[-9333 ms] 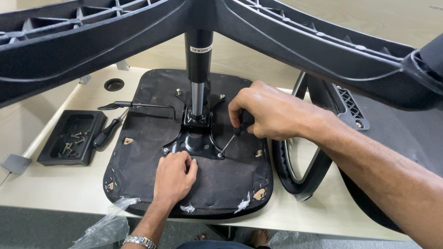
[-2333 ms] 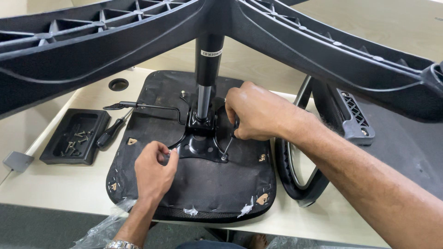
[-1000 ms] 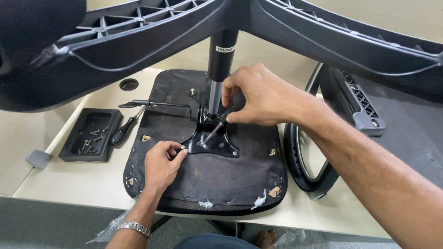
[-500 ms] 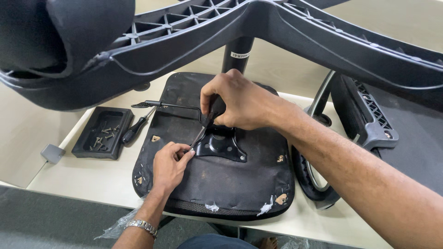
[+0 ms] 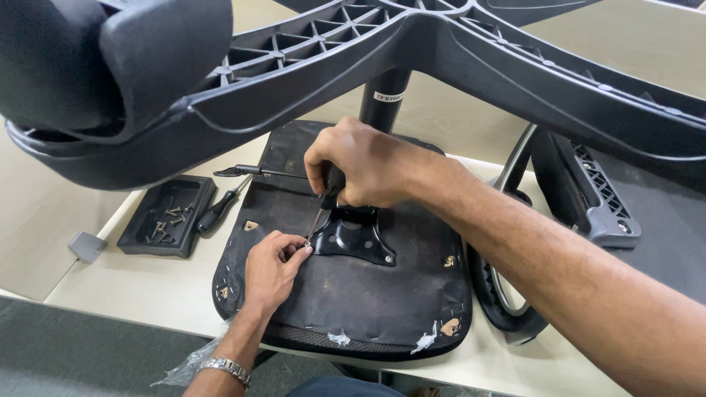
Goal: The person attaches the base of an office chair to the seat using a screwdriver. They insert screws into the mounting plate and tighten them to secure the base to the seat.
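Observation:
An upturned black chair seat (image 5: 353, 309) lies on the table with a black metal mounting plate (image 5: 354, 234) at its middle and the gas column (image 5: 382, 103) rising from it. My right hand (image 5: 360, 163) grips a screwdriver (image 5: 323, 206), whose tip points down at the plate's front left corner. My left hand (image 5: 271, 266) rests on the seat, its fingertips pinching a small screw (image 5: 307, 243) at the screwdriver tip. The five-arm chair base (image 5: 441, 51) with a castor (image 5: 110, 66) hangs above.
A black tray (image 5: 168, 215) with several screws sits to the left, a second screwdriver (image 5: 219, 209) beside it. A chair armrest (image 5: 581, 191) and a round black part (image 5: 507, 309) lie right of the seat. A grey plastic piece (image 5: 87, 245) rests at far left.
My right hand has moved the screwdriver from the column's base to the plate's front left corner. My left hand's fingers have come up to the tip. The view has shifted left.

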